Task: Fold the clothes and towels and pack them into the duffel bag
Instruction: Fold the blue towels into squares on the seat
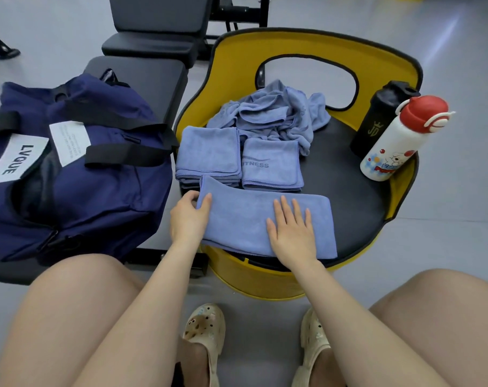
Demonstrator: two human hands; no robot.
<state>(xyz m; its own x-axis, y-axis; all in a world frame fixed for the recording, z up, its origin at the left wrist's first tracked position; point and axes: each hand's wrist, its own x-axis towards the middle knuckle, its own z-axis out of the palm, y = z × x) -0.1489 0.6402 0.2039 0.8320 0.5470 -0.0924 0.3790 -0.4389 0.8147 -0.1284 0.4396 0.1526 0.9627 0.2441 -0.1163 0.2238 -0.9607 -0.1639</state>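
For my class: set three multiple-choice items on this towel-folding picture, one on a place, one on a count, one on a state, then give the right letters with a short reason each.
1. Where does the navy duffel bag lie?
A. on the black bench left of the yellow chair
B. on the floor
C. on the chair seat

2. How many bottles stand on the chair seat?
A. one
B. two
C. three

3. What is the right hand doing?
A. gripping a bottle
B. hanging idle
C. pressing flat on the long towel

Answers: 1 A, the bench shows beneath it. 2 B, a black bottle and a white bottle. 3 C, its fingers lie straight on the cloth.
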